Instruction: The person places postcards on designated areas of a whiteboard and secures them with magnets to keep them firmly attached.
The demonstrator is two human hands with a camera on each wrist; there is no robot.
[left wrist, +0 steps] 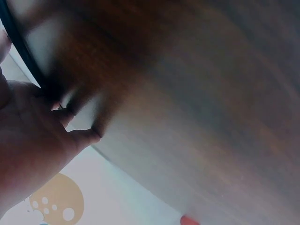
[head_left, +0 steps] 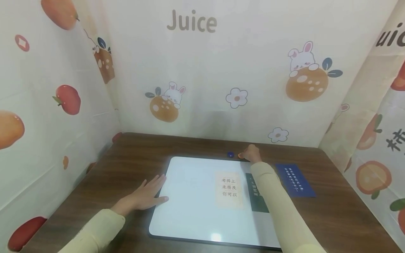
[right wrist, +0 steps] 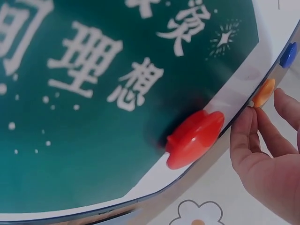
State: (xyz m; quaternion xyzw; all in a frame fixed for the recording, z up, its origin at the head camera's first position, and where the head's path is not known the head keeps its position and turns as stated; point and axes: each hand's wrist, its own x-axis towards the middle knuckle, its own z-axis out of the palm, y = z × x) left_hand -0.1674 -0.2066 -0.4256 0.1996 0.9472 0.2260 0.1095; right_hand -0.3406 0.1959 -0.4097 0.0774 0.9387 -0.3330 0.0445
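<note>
A whiteboard (head_left: 190,196) lies flat on the wooden table. My left hand (head_left: 147,195) rests at its left edge, fingers spread and straight. Beyond the far edge, my right hand (head_left: 251,153) pinches an orange magnet (right wrist: 265,92) between thumb and fingertips; a blue magnet (head_left: 230,154) lies just left of it. On the board are a cream card (head_left: 229,202) with dark writing and a dark green card (right wrist: 93,154) with white writing, partly hidden by my right sleeve in the head view. A red magnet (right wrist: 197,140) sits on the green card's far end.
A blue card (head_left: 295,181) with white writing lies on the table (head_left: 126,158) right of the board. Patterned cloth walls (head_left: 202,70) stand behind the table and along both sides. My right forearm crosses the board's right part.
</note>
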